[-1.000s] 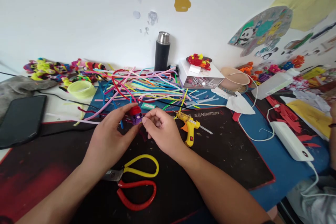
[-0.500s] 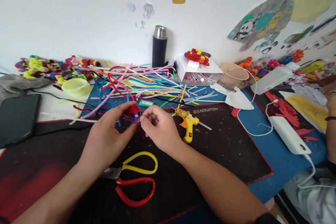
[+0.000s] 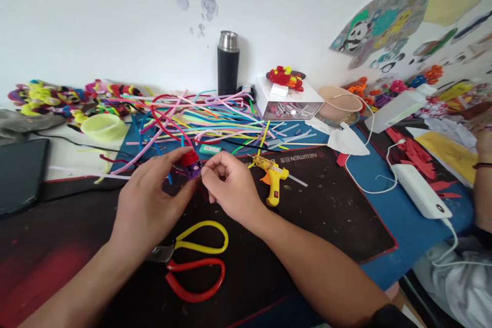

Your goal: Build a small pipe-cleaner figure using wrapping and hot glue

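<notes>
My left hand (image 3: 151, 197) holds a small red and purple fuzzy piece (image 3: 191, 165) between thumb and fingers. At the right side of that piece, my right hand (image 3: 228, 184) is closed in a pinch; whatever lies between its fingertips is too small to make out. Scissors (image 3: 200, 261) with one yellow and one red handle lie on the dark mat below both hands, their blades partly under my left wrist. A yellow glue gun (image 3: 273, 179) rests on the mat to the right of my right hand.
Colourful pipe cleaners (image 3: 207, 118) lie heaped behind the hands, with a black thermos (image 3: 228, 64) and a white box (image 3: 288, 100) beyond. A phone (image 3: 23, 174) is at left. A power bank (image 3: 418, 192) with cables is at right, near another person's arm (image 3: 483, 179).
The view has shifted slightly, so most things appear a little further left. The red part of the held piece looks more tilted. Both hands keep nearly the same pose.
</notes>
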`<action>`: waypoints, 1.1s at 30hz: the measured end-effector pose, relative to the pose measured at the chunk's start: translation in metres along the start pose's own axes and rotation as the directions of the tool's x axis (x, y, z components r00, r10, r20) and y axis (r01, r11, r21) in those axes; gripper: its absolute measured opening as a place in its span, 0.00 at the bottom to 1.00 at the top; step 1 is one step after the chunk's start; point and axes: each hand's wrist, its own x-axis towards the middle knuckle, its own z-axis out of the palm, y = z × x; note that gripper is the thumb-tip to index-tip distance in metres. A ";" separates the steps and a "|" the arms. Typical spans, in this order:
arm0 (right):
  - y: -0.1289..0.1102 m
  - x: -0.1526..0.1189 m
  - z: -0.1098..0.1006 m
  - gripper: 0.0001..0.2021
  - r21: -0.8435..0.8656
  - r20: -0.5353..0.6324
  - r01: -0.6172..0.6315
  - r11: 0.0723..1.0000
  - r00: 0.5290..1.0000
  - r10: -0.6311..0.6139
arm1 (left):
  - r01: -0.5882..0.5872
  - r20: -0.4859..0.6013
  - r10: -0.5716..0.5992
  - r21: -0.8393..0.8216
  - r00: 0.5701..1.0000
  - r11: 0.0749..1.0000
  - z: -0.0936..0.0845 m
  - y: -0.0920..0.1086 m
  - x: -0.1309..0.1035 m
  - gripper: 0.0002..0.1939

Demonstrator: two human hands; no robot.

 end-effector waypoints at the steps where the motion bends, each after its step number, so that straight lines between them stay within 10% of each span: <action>1: 0.000 -0.001 0.000 0.07 -0.013 -0.007 0.004 1.000 1.000 -0.004 | -0.022 -0.010 0.022 0.021 1.000 1.000 0.000 0.000 0.000 0.22; 12: 0.003 -0.002 0.004 0.08 0.023 -0.038 0.029 0.999 0.999 -0.028 | -0.076 -0.049 0.080 0.081 0.996 0.994 0.000 0.003 0.000 0.23; 23: -0.001 0.003 -0.001 0.16 0.115 0.099 -0.003 0.993 0.995 -0.009 | 0.311 0.085 -0.300 -0.191 0.950 0.931 -0.006 0.011 0.007 0.31; 33: -0.004 0.006 -0.006 0.19 0.212 0.110 -0.076 0.974 0.992 0.053 | 0.365 0.139 -0.338 -0.399 0.931 0.841 -0.003 0.003 0.010 0.34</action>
